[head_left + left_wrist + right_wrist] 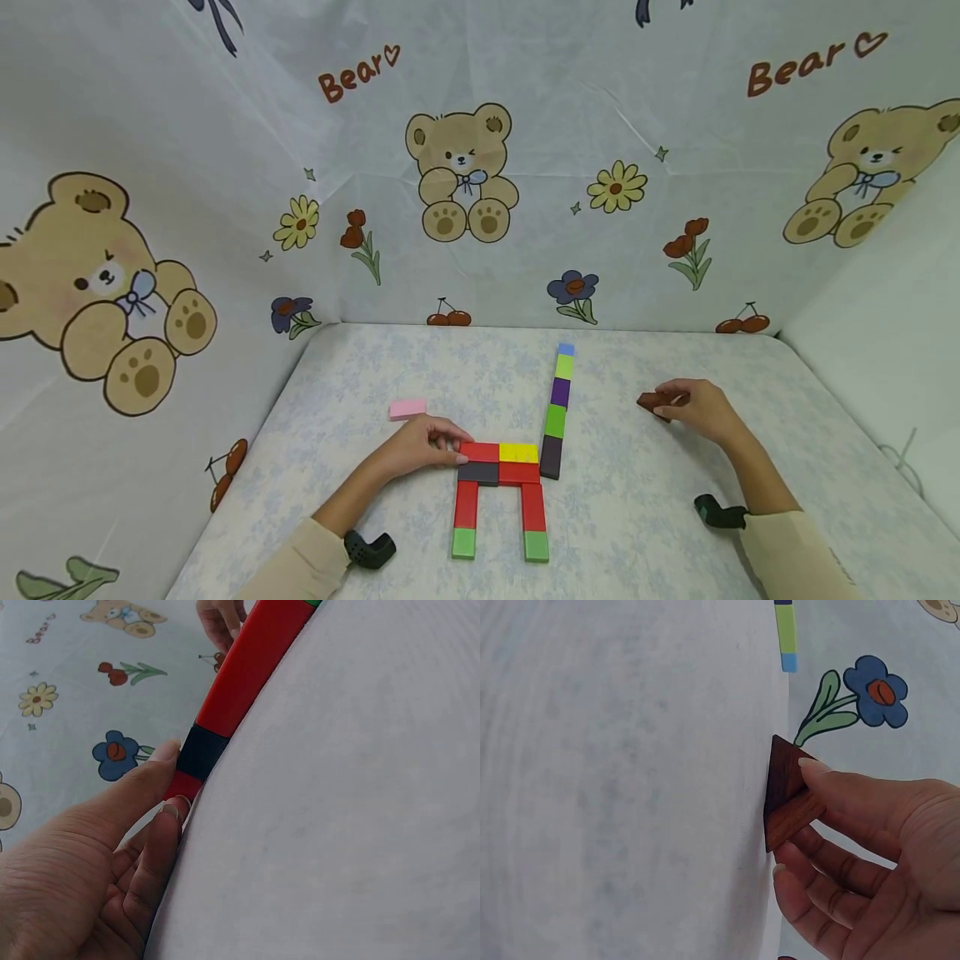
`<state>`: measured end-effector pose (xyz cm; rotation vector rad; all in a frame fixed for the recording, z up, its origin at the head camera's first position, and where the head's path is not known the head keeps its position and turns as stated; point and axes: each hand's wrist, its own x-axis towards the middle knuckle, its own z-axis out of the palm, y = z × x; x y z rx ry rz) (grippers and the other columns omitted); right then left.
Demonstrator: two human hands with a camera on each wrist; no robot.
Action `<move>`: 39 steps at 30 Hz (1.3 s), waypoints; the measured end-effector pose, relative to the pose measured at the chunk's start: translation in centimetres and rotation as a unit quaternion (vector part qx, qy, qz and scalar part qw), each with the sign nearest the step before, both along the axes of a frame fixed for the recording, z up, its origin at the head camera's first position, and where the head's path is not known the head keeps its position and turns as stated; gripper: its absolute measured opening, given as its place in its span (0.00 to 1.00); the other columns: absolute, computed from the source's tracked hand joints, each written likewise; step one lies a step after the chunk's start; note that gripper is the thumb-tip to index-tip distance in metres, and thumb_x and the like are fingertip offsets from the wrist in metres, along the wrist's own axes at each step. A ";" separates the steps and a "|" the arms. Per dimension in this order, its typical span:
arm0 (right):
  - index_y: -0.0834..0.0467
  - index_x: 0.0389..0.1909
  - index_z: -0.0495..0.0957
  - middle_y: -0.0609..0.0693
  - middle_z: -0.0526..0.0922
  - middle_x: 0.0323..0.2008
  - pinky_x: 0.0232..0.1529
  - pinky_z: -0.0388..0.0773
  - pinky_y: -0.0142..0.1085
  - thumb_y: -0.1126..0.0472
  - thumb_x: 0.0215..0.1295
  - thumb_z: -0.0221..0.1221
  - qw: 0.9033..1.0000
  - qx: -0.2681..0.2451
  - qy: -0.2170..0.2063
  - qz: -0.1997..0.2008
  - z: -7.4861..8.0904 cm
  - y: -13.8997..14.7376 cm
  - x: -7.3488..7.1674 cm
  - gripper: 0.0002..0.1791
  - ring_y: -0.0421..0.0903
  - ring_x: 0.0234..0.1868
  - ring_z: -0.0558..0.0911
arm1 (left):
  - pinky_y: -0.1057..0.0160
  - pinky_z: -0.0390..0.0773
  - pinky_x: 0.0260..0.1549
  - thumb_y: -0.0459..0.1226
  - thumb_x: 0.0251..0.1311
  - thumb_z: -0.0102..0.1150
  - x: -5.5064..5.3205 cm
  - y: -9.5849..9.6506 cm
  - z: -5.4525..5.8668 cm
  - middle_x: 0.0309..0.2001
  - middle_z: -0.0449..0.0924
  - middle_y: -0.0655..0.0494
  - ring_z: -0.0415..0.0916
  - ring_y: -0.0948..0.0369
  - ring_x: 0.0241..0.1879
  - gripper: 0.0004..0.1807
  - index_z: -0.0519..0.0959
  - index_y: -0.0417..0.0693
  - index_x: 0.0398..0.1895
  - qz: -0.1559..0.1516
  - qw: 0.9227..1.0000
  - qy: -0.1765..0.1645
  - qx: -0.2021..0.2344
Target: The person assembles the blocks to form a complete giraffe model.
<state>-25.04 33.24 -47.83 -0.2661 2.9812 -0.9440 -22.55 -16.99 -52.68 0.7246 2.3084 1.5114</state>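
Thumb and fingertips of my left hand (422, 446) pinch the left end of a red block (478, 452). That block lies beside a yellow block (519, 453), above a dark grey block (477, 473) and a second red block (519, 473). Below them, two red upright blocks (466, 505) end in green blocks (463, 543). Off to the right, my right hand (697, 408) holds a brown wooden piece (786, 776) between thumb and fingers, low at the table. Its faces look angled, one darker than the other; the fingers partly hide it.
A slanting column of blocks, blue (566, 349), lime, purple (560, 392), green and dark brown (551, 457), stands right of the yellow block. A pink block (407, 409) lies behind my left hand. A bear-print cloth (465, 283) rises behind the patterned table (615, 517).
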 end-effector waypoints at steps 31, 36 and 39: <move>0.70 0.59 0.77 0.62 0.83 0.44 0.31 0.80 0.38 0.57 0.67 0.67 0.999 -0.018 -0.015 -0.025 -0.6 0.0 -0.4 0.26 0.55 0.42 0.84 | 0.68 0.72 0.26 0.38 0.56 0.76 0.0 0.0 0.1 0.34 0.82 0.59 0.74 0.62 0.26 0.13 0.89 0.57 0.46 -0.006 1.000 0.007 0.003; 0.70 0.58 0.78 0.64 0.84 0.46 0.33 0.80 0.38 0.60 0.65 0.67 1.000 -0.014 -0.010 -0.017 -0.6 -0.1 -0.4 0.24 0.58 0.44 0.83 | 0.68 0.71 0.26 0.36 0.57 0.75 -0.1 0.0 -0.2 0.34 0.82 0.59 0.73 0.63 0.26 0.14 0.89 0.54 0.47 -0.002 1.000 0.011 -0.002; 0.70 0.58 0.77 0.66 0.83 0.47 0.33 0.81 0.39 0.61 0.64 0.67 1.000 -0.018 -0.013 -0.017 -0.7 -0.1 -0.5 0.25 0.59 0.45 0.83 | 0.68 0.72 0.26 0.37 0.57 0.75 -0.1 0.0 -0.1 0.34 0.82 0.59 0.73 0.63 0.26 0.14 0.89 0.55 0.47 -0.002 1.000 0.012 -0.003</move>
